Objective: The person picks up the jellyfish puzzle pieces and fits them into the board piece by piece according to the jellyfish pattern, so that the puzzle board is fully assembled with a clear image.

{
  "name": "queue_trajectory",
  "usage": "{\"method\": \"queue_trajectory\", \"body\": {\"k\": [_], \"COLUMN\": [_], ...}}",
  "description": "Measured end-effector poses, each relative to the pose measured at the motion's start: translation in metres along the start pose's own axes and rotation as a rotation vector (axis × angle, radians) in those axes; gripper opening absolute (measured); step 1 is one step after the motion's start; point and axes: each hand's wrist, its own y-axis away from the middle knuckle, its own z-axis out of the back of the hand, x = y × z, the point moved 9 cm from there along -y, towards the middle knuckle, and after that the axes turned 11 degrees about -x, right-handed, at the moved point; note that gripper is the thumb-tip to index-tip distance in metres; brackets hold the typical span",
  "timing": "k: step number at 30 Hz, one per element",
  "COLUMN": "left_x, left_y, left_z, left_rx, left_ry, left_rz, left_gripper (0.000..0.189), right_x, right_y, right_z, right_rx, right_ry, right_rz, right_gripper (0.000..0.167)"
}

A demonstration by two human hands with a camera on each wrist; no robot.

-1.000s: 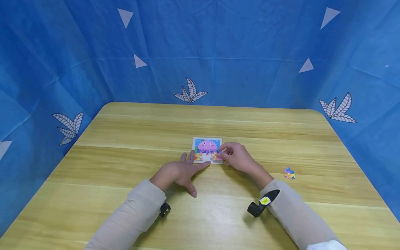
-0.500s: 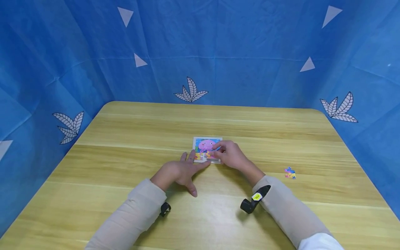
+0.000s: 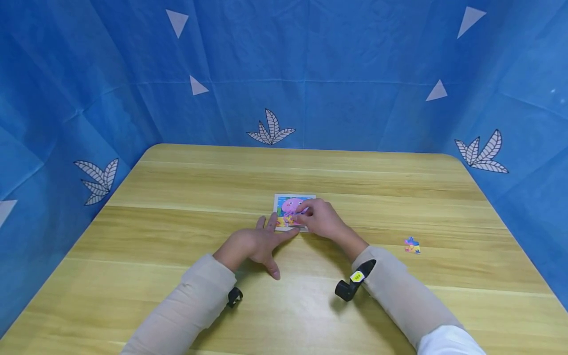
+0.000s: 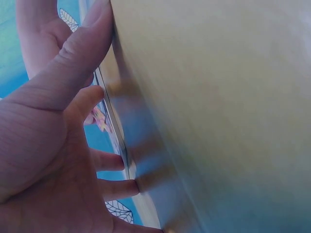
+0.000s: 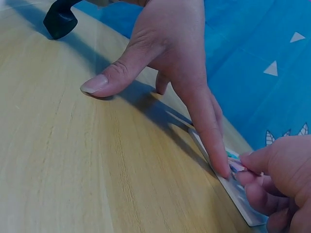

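A small jigsaw puzzle in a white-edged tray (image 3: 276, 202) lies flat on the table, showing a pink jellyfish above a yellow seabed. My left hand (image 3: 259, 244) is spread, its index fingertip on the tray's near edge and other fingers at its left side. My right hand (image 3: 327, 220) leans over the tray from the right. Thumb and index finger pinch a puzzle piece (image 5: 236, 166) low over the bottom row, beside the left index fingertip. The right hand covers the puzzle's lower right part. Another loose puzzle piece (image 3: 412, 245), pink, blue and yellow, lies to the right.
The wooden table (image 3: 199, 187) has a pale striped grain. Blue cloth (image 3: 355, 59) with white triangles and leaf prints hangs behind and at both sides. A black wrist camera (image 3: 348, 290) sticks out from the right sleeve.
My right hand has slid left across the tray's lower part with the pinched puzzle piece, covering the gap in the bottom row. The left hand has stayed put.
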Motion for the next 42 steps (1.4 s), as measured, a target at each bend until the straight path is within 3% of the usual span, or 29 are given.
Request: {"method": "queue_trajectory", "body": {"k": [13,30,42], "left_x": [-0.001,-0.001,-0.001], "left_y": [0.001,0.001,0.0], "left_z": [0.002,0.001,0.001], "left_rx": [-0.002,0.004,0.0], "left_ry": [-0.013,-0.016,-0.029], "left_rz": [-0.001,0.0,0.005], "left_gripper": [0.11,0.11,0.11], "right_x": [0.001,-0.012,-0.014], "right_y": [-0.003,-0.009,-0.009], "right_z": [-0.003,-0.001,0.0], "right_rx": [-0.003,0.029,0.045], "right_ry": [0.083,0.215,0.223], "right_rz": [0.025,-0.157,-0.194], "right_gripper": [0.012,0.021,0.026]}}
